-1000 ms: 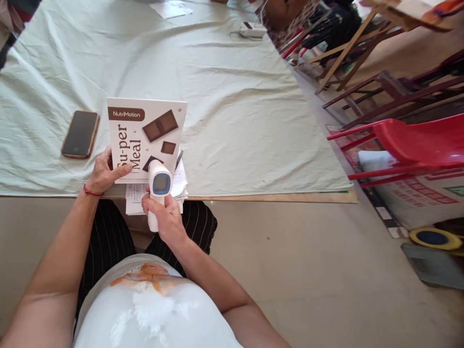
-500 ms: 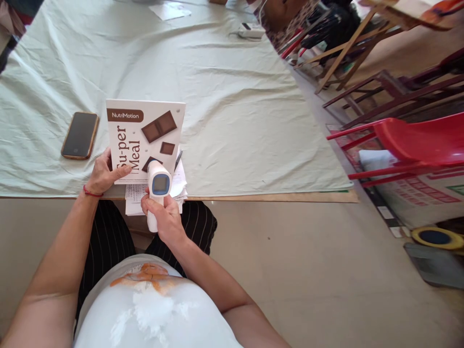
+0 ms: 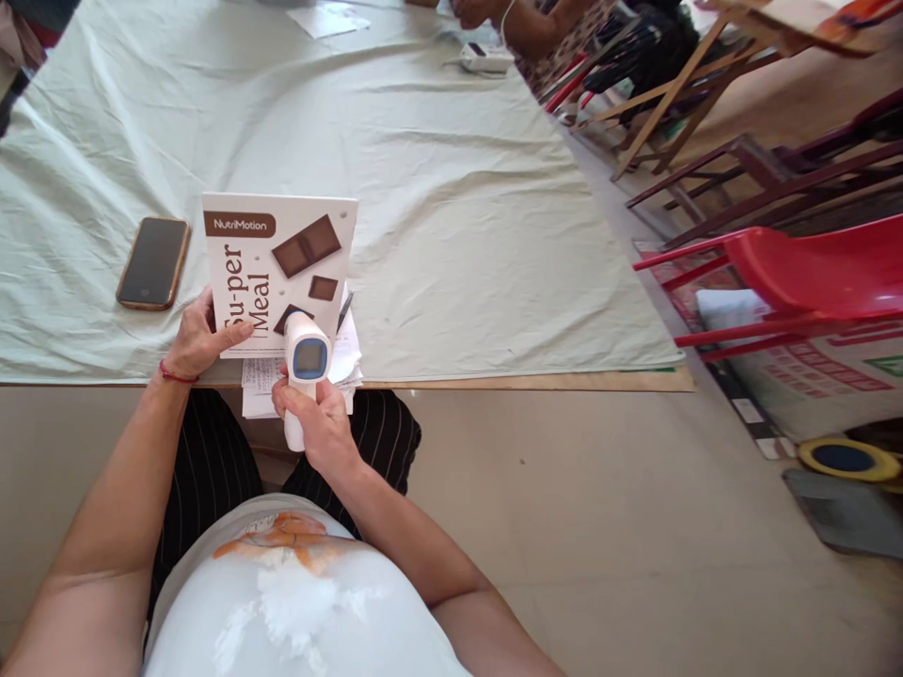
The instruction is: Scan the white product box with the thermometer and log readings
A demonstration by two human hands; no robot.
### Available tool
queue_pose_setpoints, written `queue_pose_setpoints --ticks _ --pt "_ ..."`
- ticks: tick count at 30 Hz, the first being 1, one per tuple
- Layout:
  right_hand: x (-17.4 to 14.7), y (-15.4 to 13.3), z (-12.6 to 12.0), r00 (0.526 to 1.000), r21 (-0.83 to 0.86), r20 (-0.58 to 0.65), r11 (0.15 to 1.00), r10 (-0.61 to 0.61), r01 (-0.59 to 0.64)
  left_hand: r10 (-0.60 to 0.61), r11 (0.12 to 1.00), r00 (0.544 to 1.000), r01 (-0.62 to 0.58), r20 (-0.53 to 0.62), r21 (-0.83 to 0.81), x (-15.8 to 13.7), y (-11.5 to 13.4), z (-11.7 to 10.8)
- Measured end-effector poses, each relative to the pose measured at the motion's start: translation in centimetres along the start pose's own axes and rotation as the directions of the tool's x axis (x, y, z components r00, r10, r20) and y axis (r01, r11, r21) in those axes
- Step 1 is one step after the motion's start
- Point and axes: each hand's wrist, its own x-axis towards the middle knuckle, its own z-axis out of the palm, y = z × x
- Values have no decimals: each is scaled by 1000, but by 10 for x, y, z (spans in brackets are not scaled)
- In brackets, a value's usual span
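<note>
My left hand (image 3: 199, 337) grips the lower left edge of a white box (image 3: 240, 268) printed "NutriMotion Su-per Meal" with chocolate pieces, thumb on its front. Wrapped round the handle of a white infrared thermometer (image 3: 306, 337) is my right hand (image 3: 319, 418). The thermometer's blue-framed screen faces me and looks blank; its nose points at the lower right of the box, and I cannot tell whether they touch. Beneath the box, a stack of papers (image 3: 261, 387) juts past the table's front edge. A dark pen (image 3: 345, 309) lies on the papers, partly hidden by the box.
A smartphone (image 3: 153, 263) lies left of the box on the cloth-covered table (image 3: 451, 235). Toward the far edge are a paper sheet (image 3: 328, 19) and a white device (image 3: 486, 58) with a cable. Another person's arm (image 3: 543, 28) is behind it. A red chair (image 3: 811, 273) stands at right.
The view has shifted very slightly, and more of the other person's hand and arm shows at the far edge. My hands keep the same hold on the box and thermometer.
</note>
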Motion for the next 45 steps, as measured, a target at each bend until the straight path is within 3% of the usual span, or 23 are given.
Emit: queue_pose_setpoints --ticks 31,34,36,38,40,42,45 --pt "0 2 -1 1000 -4 -16 1000 7 -7 -16 999 1000 16 4 -29 0 0 0" --pt "-5 -4 -1 999 12 30 1000 23 -23 -22 999 1000 22 8 -43 0 -1 -1" --pt "-12 -14 -6 997 3 82 1000 0 0 -26 998 1000 27 10 -49 0 -1 -1" --pt "-16 -29 -17 992 -64 76 992 -99 104 -29 999 1000 29 6 -46 0 -2 -1" --pt "-13 -46 -36 963 -225 -26 940 -269 256 -26 999 1000 26 -1 -34 0 -2 -2" --pt "0 -62 -63 885 -463 -157 824 -439 327 -22 1000 1000 22 0 -21 0 -1 -2" --pt "31 -78 -108 774 -775 -225 590 -592 226 -9 1000 1000 9 7 0 0 1 -1"
